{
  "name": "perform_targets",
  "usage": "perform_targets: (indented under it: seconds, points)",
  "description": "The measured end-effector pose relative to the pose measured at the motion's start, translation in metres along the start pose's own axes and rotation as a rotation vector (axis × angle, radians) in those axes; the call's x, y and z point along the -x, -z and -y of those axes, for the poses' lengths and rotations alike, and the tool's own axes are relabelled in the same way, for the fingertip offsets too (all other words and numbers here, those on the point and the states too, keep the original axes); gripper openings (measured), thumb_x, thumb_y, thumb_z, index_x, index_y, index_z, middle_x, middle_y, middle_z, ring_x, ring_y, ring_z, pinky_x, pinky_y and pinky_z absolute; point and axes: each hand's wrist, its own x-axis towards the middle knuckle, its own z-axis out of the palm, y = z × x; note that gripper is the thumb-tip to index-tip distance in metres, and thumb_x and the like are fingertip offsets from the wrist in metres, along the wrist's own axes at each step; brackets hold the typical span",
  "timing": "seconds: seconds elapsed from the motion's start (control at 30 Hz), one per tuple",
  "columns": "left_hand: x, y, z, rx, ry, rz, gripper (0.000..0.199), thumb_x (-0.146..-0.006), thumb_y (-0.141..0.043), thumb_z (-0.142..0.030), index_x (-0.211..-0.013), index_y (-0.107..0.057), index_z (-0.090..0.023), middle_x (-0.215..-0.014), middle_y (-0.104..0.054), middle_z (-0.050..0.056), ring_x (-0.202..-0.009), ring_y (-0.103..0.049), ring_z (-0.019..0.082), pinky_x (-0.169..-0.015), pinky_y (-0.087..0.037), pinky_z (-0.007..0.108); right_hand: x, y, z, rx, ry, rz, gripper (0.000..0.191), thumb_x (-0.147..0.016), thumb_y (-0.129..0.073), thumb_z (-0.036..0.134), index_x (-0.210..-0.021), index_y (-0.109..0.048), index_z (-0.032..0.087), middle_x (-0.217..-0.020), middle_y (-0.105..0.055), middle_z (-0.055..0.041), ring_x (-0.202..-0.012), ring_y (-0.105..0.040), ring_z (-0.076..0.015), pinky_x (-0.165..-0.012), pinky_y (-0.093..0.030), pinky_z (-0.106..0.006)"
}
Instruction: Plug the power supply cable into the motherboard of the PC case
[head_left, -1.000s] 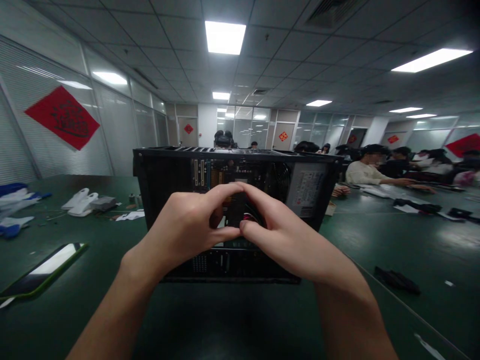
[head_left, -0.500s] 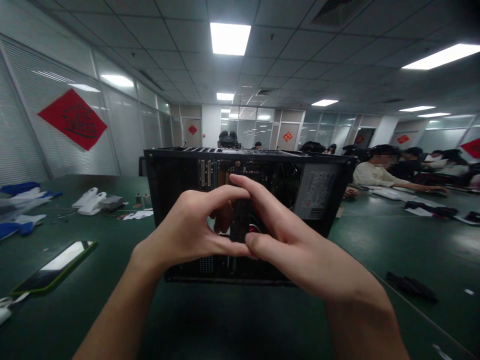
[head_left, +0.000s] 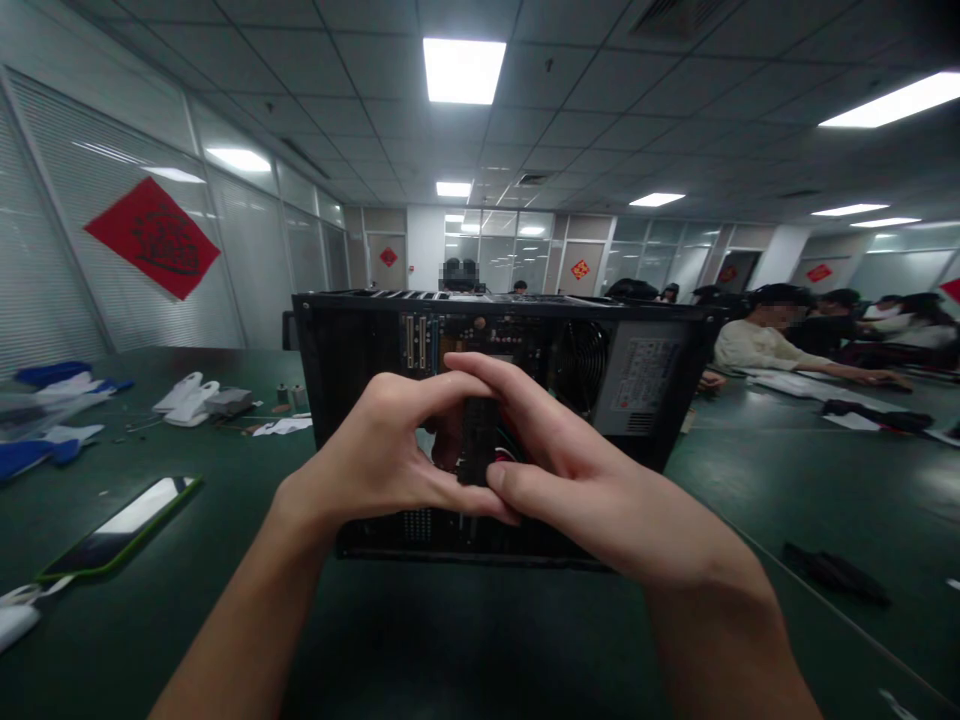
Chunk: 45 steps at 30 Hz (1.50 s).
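Observation:
A black computer case [head_left: 510, 312] lies on its side in front of me, its open face toward me. Between my hands, before the case, is a black block-shaped computer part [head_left: 478, 440], seen edge-on and partly covered by fingers. Red and white wires show beside it. My left hand [head_left: 401, 445] curves around its left side, thumb below and index finger above. From the right, my right hand [head_left: 547, 450] grips it with the thumb low and fingers over the top. Inside the case are a motherboard [head_left: 480, 325], a round fan [head_left: 579, 365] and a silver power supply [head_left: 637, 380].
A phone in a green case [head_left: 124, 530] lies on the green table [head_left: 172, 620] at left. Behind it are a white plastic bag [head_left: 189, 398], a grey block [head_left: 231, 402] and blue cloth [head_left: 30, 455]. Black gloves or cloth [head_left: 836, 573] lie at right. Several people sit farther back.
My view has shifted slightly, moving the case and table a little to the right in the picture. Both hands keep hold of the black part, with only small finger movements.

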Motion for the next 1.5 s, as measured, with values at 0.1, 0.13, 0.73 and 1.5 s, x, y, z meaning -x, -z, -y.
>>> perform_targets:
  seconds: [0.1, 0.13, 0.73, 1.5]
  points:
    - [0.000, 0.004, 0.000, -0.078, -0.001, 0.026, 0.042, -0.068, -0.082, -0.044, -0.093, -0.067, -0.014, -0.065, -0.060, -0.003, -0.054, -0.052, 0.009, -0.050, -0.039, 0.018, -0.002, -0.002, -0.002, 0.059, -0.001, -0.008, 0.070, -0.086, -0.049, 0.017, -0.153, -0.031, 0.027, -0.157, -0.034, -0.0010, -0.148, -0.025, -0.0244, -0.123, -0.020, -0.043]
    - [0.000, 0.005, 0.000, -0.097, 0.001, 0.034, 0.039, -0.069, -0.081, -0.044, -0.088, -0.067, -0.014, -0.064, -0.059, -0.003, -0.054, -0.051, 0.008, -0.050, -0.038, 0.018, -0.003, -0.002, -0.003, 0.073, -0.004, -0.011, 0.070, -0.086, -0.049, 0.016, -0.153, -0.031, 0.027, -0.157, -0.034, -0.0011, -0.148, -0.026, -0.0242, -0.123, -0.020, -0.043]
    - [0.001, 0.008, 0.004, -0.159, 0.023, 0.052, 0.029, -0.069, -0.080, -0.036, -0.072, -0.064, -0.012, -0.059, -0.056, -0.004, -0.051, -0.046, 0.007, -0.050, -0.035, 0.020, -0.011, -0.005, -0.007, 0.082, -0.010, 0.011, 0.067, -0.086, -0.049, 0.016, -0.151, -0.034, 0.024, -0.155, -0.038, -0.0035, -0.146, -0.030, -0.0241, -0.122, -0.023, -0.044]
    - [0.000, 0.010, 0.004, -0.185, 0.011, 0.042, 0.028, -0.068, -0.080, -0.033, -0.067, -0.060, -0.014, -0.059, -0.055, -0.004, -0.051, -0.046, 0.007, -0.049, -0.034, 0.021, -0.019, -0.008, -0.011, -0.027, 0.025, -0.037, 0.064, -0.079, -0.055, 0.015, -0.142, -0.046, 0.024, -0.145, -0.050, -0.0054, -0.136, -0.043, -0.0258, -0.117, -0.032, -0.044]
